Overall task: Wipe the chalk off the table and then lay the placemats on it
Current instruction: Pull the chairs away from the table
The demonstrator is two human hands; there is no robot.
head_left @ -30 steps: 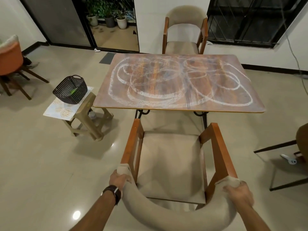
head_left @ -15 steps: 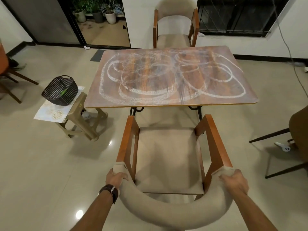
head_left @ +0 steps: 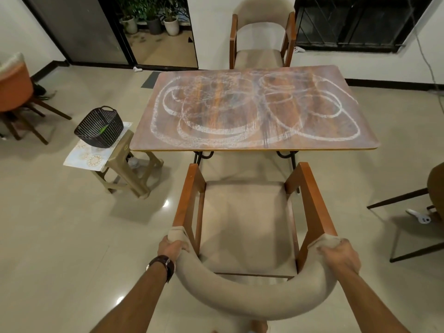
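Two hands (head_left: 254, 253) gripping chair backrest (head_left: 252, 296), chalk-scrawled wooden table (head_left: 254, 109) ahead, glossy tiled floor (head_left: 60, 224)

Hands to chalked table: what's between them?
Head view: the chair that left hand and right hand grip by its backrest, its seat facing the table.

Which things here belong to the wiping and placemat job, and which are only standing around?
Job:
- table with chalk scribbles
- placemats on the stool
- basket
- near chair, gripped by left hand and right hand

Standing around:
- far chair
- orange chair
- potted plants
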